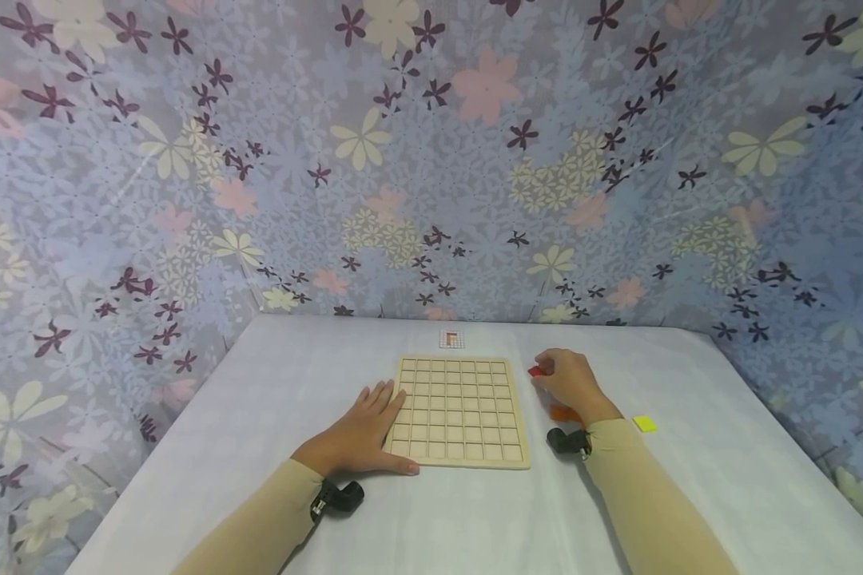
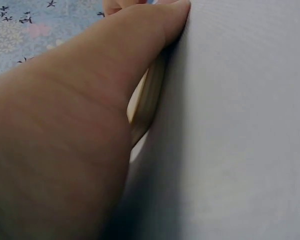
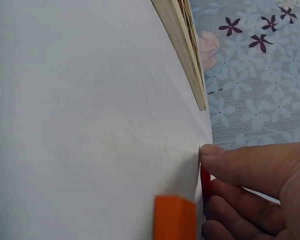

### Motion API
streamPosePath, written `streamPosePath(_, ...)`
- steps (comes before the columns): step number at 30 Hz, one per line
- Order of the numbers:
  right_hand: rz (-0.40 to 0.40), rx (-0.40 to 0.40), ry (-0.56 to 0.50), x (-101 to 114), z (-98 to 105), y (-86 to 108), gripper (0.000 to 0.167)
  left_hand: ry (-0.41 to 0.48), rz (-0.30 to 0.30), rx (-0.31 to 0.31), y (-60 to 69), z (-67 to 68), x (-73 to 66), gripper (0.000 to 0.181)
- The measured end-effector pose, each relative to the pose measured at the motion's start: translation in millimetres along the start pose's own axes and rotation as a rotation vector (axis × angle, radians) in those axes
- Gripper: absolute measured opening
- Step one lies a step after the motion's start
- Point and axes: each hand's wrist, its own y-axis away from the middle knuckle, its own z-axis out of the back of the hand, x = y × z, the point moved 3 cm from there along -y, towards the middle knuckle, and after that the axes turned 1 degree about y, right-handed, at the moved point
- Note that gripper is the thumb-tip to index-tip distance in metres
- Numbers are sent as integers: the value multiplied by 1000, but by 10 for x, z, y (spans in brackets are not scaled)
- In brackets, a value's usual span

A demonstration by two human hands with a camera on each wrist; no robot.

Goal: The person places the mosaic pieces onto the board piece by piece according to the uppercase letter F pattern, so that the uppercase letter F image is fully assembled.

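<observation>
A square wooden board with a grid of cells lies on the white table. My left hand rests at its left side, fingers spread on the left edge and thumb along the near corner; in the left wrist view the thumb side of this hand covers part of the board's edge. Right of the board, my right hand pinches a small red piece between thumb and fingers. The right wrist view shows the red piece at the fingertips of that hand, close to the table surface.
An orange piece lies beside the right wrist, partly hidden by it, and a yellow square lies farther right. Behind the board is a small printed grid card. A flowered cloth hangs behind the table.
</observation>
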Motion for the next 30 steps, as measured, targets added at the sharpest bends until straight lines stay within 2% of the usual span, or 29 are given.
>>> streamPosePath(15, 15, -40, 14, -18, -14, -15, 31, 18, 4, 4, 7, 17, -22, 133)
streamPosePath(30, 42, -55, 16, -21, -19, 14, 29, 0, 0, 9, 9, 20, -16, 135)
